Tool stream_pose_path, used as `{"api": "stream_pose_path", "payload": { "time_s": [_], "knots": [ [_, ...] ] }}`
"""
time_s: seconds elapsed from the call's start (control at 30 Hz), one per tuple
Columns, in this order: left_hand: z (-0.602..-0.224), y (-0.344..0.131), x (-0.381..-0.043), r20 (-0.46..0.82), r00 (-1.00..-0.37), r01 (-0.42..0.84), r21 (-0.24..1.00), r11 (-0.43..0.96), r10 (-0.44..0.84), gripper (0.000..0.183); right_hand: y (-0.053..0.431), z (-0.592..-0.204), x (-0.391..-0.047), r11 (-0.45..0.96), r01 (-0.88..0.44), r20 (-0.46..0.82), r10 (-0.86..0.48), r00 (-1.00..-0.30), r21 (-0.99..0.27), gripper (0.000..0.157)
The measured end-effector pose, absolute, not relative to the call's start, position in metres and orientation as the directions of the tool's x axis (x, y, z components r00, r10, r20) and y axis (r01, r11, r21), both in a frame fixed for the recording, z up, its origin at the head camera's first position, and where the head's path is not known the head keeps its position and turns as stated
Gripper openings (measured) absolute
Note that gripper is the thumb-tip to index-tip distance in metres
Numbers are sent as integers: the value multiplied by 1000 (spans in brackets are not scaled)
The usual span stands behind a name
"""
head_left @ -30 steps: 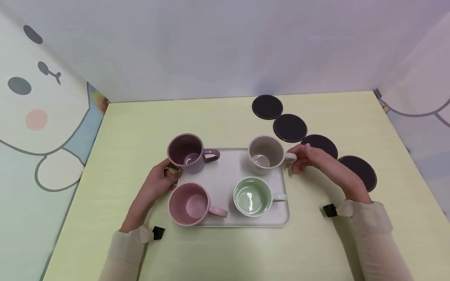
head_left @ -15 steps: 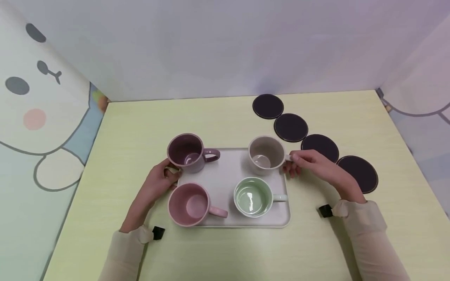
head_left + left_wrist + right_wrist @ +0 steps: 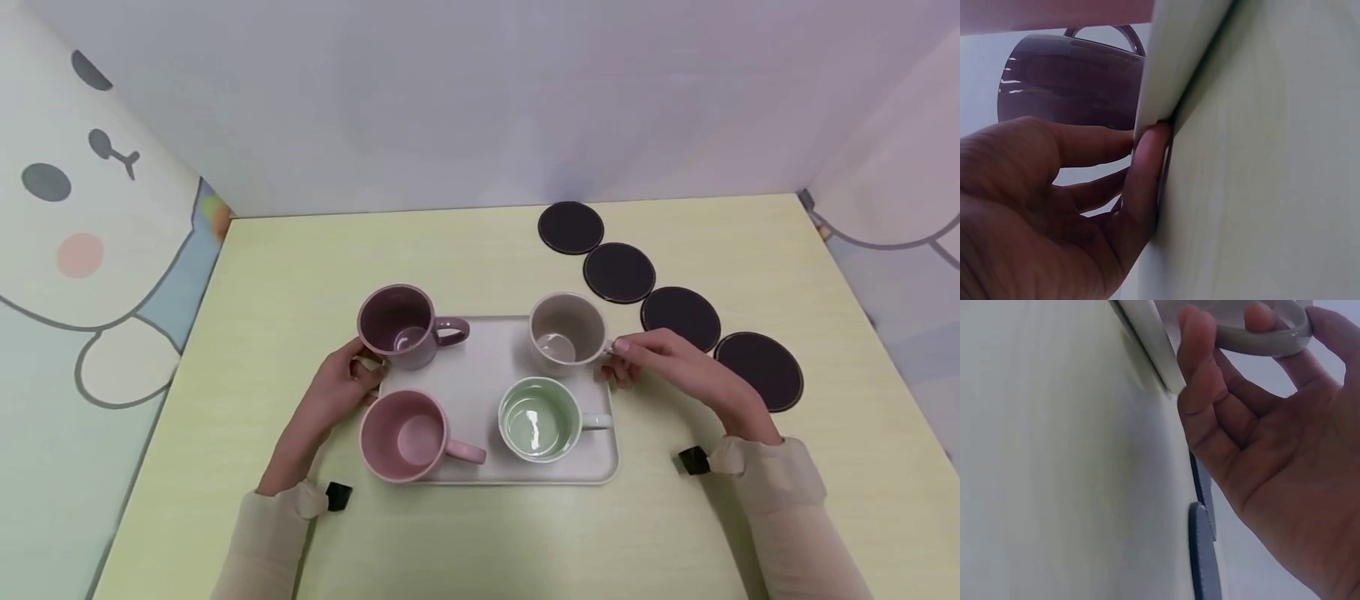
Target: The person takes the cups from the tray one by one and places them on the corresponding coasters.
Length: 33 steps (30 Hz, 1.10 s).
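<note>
Four mugs stand on a pale tray [image 3: 487, 367] at the middle of the frame: a purple mug [image 3: 397, 325] upper left, a beige mug [image 3: 566, 332] upper right, a pink mug [image 3: 405, 435] lower left and a green mug [image 3: 538, 418] lower right. The left hand [image 3: 337, 392] grips the tray's left edge just below the purple mug, with fingers [image 3: 1147, 181] curled under the rim where it meets the table [image 3: 300, 267]. The right hand [image 3: 667, 362] sits at the tray's upper right edge, its fingers pinching the beige mug's handle [image 3: 1260, 339]. Four dark coasters [image 3: 622, 272] run diagonally from upper centre toward the right, the nearest ones just behind the right hand. Bare table lies open to the upper left and along the bottom of the frame.
</note>
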<state>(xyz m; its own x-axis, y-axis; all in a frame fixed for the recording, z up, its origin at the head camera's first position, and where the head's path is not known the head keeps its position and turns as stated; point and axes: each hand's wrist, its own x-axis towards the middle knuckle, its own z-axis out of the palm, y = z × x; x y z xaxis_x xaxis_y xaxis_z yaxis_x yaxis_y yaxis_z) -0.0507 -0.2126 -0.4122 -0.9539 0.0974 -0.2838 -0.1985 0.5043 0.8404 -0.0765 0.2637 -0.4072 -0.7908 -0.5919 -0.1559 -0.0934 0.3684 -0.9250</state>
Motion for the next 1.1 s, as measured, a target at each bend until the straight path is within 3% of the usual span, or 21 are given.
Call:
{"api": "stream_pose_path", "payload": {
  "time_s": [0.2,0.67,1.1],
  "knots": [
    [-413,-212,-52,-296,-950,-209,838,504,98,37,260,-414,-68,325,-69,-122,-531,-838,-943,35],
    [-413,-213,-51,-304,-947,-216,842,494,104,39,245,-414,-56,209,-57,-50,-473,-880,-976,39],
    [-412,-213,-52,-294,-950,-210,851,481,105,39,222,-392,-76,90,14,-40,-297,-954,-996,45]
  ]
}}
